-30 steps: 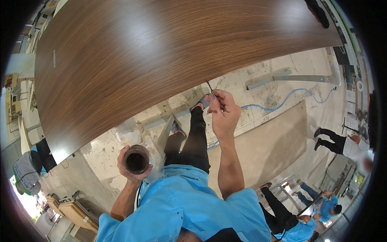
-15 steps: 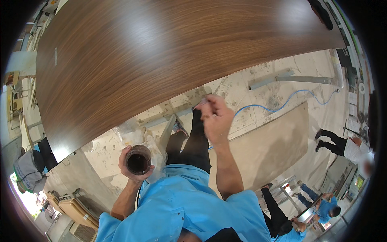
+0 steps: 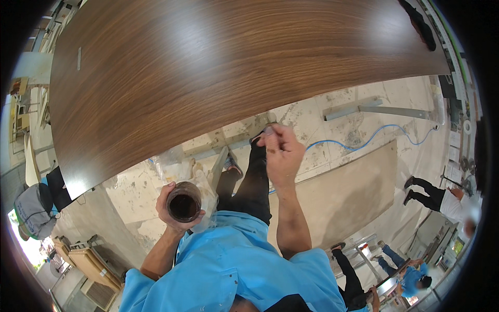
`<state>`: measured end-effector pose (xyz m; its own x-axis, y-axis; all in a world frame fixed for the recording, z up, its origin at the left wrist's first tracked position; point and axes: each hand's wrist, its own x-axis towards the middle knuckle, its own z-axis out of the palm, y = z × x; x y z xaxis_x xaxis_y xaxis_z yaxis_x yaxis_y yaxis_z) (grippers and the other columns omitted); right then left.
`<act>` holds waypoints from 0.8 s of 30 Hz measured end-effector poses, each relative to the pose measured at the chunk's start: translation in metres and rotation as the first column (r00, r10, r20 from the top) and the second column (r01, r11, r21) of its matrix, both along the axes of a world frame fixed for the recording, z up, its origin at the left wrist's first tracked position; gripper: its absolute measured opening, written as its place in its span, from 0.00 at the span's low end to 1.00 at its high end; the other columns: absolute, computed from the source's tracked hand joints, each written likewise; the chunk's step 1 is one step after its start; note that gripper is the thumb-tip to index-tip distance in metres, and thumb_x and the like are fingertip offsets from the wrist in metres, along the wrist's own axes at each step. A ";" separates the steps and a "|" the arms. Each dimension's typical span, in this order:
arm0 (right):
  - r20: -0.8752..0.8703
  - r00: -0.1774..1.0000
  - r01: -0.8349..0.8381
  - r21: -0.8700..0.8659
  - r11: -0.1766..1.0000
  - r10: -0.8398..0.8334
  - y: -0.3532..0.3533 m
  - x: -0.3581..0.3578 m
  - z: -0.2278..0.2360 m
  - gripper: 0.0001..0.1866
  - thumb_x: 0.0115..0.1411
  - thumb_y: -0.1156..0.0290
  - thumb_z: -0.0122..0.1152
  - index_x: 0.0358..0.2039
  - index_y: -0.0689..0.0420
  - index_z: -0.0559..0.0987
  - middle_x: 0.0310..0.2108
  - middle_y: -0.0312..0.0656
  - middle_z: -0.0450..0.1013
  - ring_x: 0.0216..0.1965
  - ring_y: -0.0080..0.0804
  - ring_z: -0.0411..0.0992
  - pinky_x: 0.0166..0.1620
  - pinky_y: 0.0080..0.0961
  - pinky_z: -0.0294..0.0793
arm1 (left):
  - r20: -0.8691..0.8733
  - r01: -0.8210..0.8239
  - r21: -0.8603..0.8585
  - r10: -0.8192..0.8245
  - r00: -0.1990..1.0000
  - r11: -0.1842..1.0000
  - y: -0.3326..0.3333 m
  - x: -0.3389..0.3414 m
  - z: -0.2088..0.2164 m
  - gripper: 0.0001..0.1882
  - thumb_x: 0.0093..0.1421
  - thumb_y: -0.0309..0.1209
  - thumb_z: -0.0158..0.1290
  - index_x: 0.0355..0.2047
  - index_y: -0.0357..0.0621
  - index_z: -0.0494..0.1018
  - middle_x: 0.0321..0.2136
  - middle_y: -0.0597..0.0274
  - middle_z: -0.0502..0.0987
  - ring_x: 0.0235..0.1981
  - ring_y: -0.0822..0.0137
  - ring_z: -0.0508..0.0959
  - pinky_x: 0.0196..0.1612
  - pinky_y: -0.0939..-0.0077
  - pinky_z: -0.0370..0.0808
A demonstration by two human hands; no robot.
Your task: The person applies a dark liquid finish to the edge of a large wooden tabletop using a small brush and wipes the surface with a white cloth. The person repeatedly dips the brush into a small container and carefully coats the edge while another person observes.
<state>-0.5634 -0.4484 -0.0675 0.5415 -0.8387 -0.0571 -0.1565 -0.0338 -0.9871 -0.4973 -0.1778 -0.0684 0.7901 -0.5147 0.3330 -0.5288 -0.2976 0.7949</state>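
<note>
My left hand (image 3: pixel 166 212) is wrapped round a jar (image 3: pixel 198 200) with dark brown liquid in it, held upright at waist height with its open mouth facing up. In front of me stretches a broad panel (image 3: pixel 223 67) with dark brown wood grain. Just off its near edge is my right hand (image 3: pixel 285 156), closed with thumb and fingers pressed together. Whatever those fingers hold, if anything, is too small to make out. Brownish stains show on the fingers. Beyond the jar hangs crumpled clear plastic (image 3: pixel 207 195).
A narrow strip (image 3: pixel 79 58) lies on the panel's left part, and a dark object (image 3: pixel 420 26) at its far right corner. Below are metal bars (image 3: pixel 395 110), a blue hose (image 3: pixel 358 147) and a beige board (image 3: pixel 343 192). Several people (image 3: pixel 434 195) stand to the right.
The view has shifted slightly, so the panel sits a little lower. My right hand, blurred before, is sharper and nearly in the same place. The jar stays in my left hand.
</note>
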 end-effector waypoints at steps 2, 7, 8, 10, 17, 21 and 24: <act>0.037 0.999 -0.038 0.016 0.999 0.037 0.009 -0.001 0.001 0.08 0.65 0.72 0.57 0.38 0.65 0.77 0.20 0.38 0.76 0.23 0.19 0.72 0.29 0.18 0.69 | -0.027 0.007 -0.020 -0.008 1.000 1.000 -0.002 0.000 0.001 0.51 0.35 0.48 0.75 0.54 0.30 0.64 0.39 0.50 0.76 0.36 0.62 0.80 0.41 0.71 0.78; 0.062 0.989 0.128 0.117 0.985 -0.136 0.009 0.000 0.003 0.08 0.65 0.72 0.58 0.36 0.64 0.77 0.19 0.37 0.75 0.23 0.17 0.71 0.31 0.16 0.69 | -0.018 0.027 -0.028 -0.027 0.999 0.999 -0.004 0.000 0.004 0.50 0.36 0.48 0.74 0.53 0.30 0.64 0.38 0.49 0.76 0.36 0.61 0.81 0.40 0.71 0.79; 0.053 0.990 0.124 0.122 0.985 -0.132 0.009 0.001 0.003 0.08 0.65 0.71 0.58 0.36 0.64 0.77 0.19 0.37 0.75 0.23 0.17 0.71 0.30 0.16 0.68 | -0.004 0.026 0.000 -0.026 1.000 1.000 -0.004 0.001 0.004 0.50 0.37 0.48 0.74 0.53 0.30 0.64 0.38 0.49 0.76 0.36 0.61 0.81 0.39 0.71 0.79; 0.063 0.993 0.091 0.112 0.990 -0.099 0.012 0.005 0.002 0.06 0.64 0.73 0.59 0.33 0.64 0.77 0.18 0.36 0.75 0.21 0.15 0.69 0.27 0.15 0.67 | 0.040 0.038 -0.006 -0.038 0.999 0.999 -0.006 0.002 0.005 0.49 0.37 0.48 0.74 0.53 0.30 0.64 0.37 0.50 0.77 0.35 0.60 0.81 0.39 0.71 0.79; 0.051 0.995 -0.087 0.100 0.991 0.082 0.028 0.000 0.004 0.05 0.60 0.77 0.62 0.33 0.65 0.77 0.21 0.37 0.76 0.23 0.18 0.73 0.28 0.15 0.71 | 0.036 0.030 0.008 -0.030 0.999 1.000 -0.007 0.001 0.007 0.49 0.37 0.46 0.74 0.53 0.31 0.64 0.36 0.50 0.78 0.34 0.60 0.82 0.39 0.71 0.79; -0.003 1.000 0.026 -0.030 0.999 -0.026 -0.008 -0.004 0.001 0.06 0.61 0.75 0.63 0.33 0.65 0.78 0.21 0.36 0.75 0.23 0.18 0.72 0.28 0.15 0.70 | 0.045 0.042 -0.016 -0.041 0.998 0.999 -0.007 0.001 0.006 0.49 0.37 0.45 0.75 0.54 0.31 0.64 0.37 0.50 0.77 0.34 0.60 0.82 0.39 0.71 0.79; -0.001 0.992 0.125 -0.038 0.992 -0.125 -0.032 -0.011 0.002 0.07 0.62 0.73 0.63 0.33 0.64 0.78 0.21 0.35 0.75 0.23 0.17 0.71 0.28 0.14 0.69 | 0.057 0.039 -0.010 -0.038 0.998 0.999 -0.007 0.002 0.005 0.49 0.37 0.46 0.75 0.53 0.31 0.64 0.37 0.50 0.77 0.34 0.59 0.81 0.39 0.70 0.79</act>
<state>-0.5742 -0.4799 -0.0655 0.4325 -0.9012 -0.0259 -0.1647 -0.0508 -0.9850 -0.4953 -0.1848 -0.0630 0.7492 -0.5405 0.3828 -0.5844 -0.2676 0.7661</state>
